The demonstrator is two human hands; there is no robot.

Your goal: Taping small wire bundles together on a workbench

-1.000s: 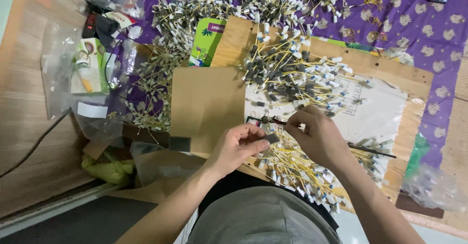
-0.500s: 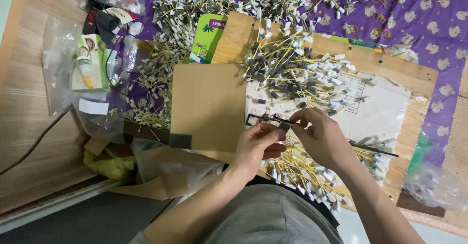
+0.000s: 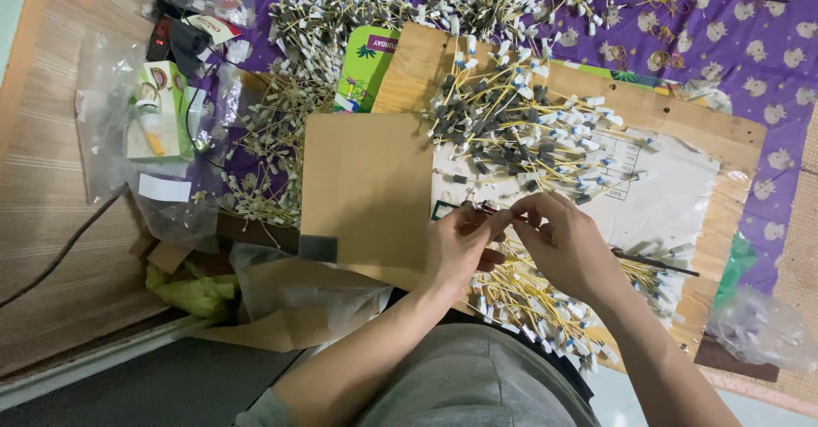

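The scene is evenly and fairly brightly lit from overhead, with soft, short shadows. The left hand [image 3: 460,244] and right hand [image 3: 558,244] cast a faint shadow onto the tan cardboard sheet [image 3: 366,188] and white paper [image 3: 673,188] at centre frame. Glare whitens the clear plastic bags [image 3: 111,112] at upper left. The centre is sharp; the lower foreground, with the grey clothing [image 3: 477,384], is slightly soft. Wide-angle bending shows along the left edge.

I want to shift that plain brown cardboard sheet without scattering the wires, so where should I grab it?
Probably pinch the brown cardboard sheet at its bare left edge, coming from the left. It lies flat, that edge overhangs the board, and the yellow wire pile and left hand crowd its right side.
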